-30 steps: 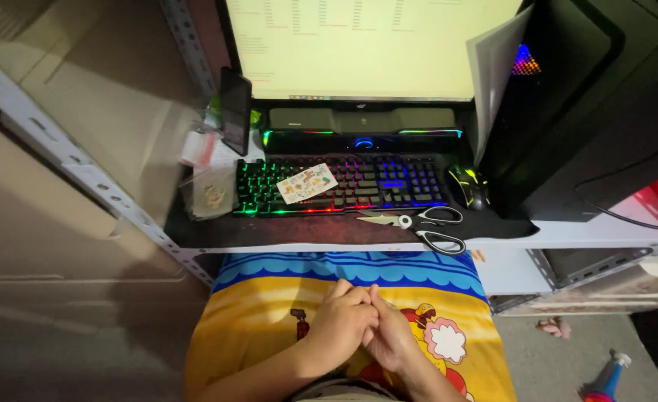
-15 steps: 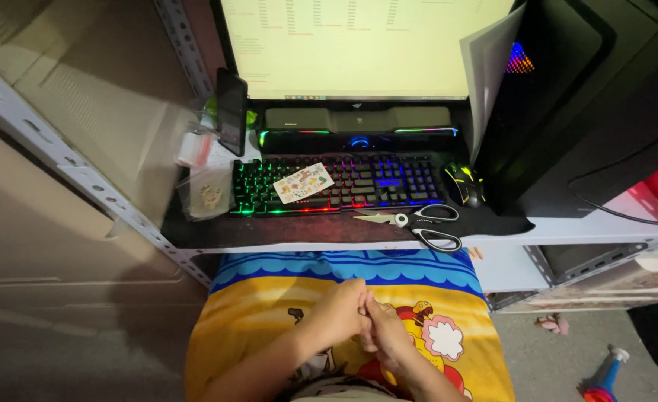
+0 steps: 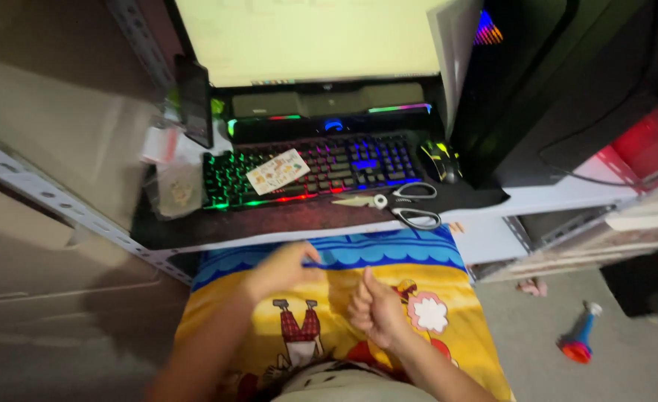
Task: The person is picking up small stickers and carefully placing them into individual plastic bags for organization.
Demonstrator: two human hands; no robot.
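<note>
Presently, findings as observed:

Left hand: the left hand (image 3: 280,269) is stretched forward over the lap, near the desk edge, fingers curled loosely inward. It is blurred; whether anything sits in the grasp cannot be told.

Right hand: the right hand (image 3: 374,311) is raised above the lap with fingers folded into a loose fist, thumb upward. Nothing visible is held.

Cloth: the cartoon-printed cloth (image 3: 418,298), yellow with a blue wavy border, lies across the lap under both hands. The left hand is at or just above its blue border; contact cannot be confirmed.

Scissors: the scissors (image 3: 400,206) lie flat on the desk edge, just in front of the keyboard, blades closed and pointing left, well apart from both hands.

Keyboard: the backlit keyboard (image 3: 314,167) carries a small printed card (image 3: 278,171) lying tilted on its keys.

Surroundings: a mouse (image 3: 441,160) rests right of the keyboard; a monitor (image 3: 307,37) stands behind.

Handling advice: in my judgement, the cloth is limp, so a pinch at the border with the other hand steadying it would serve best.
</note>
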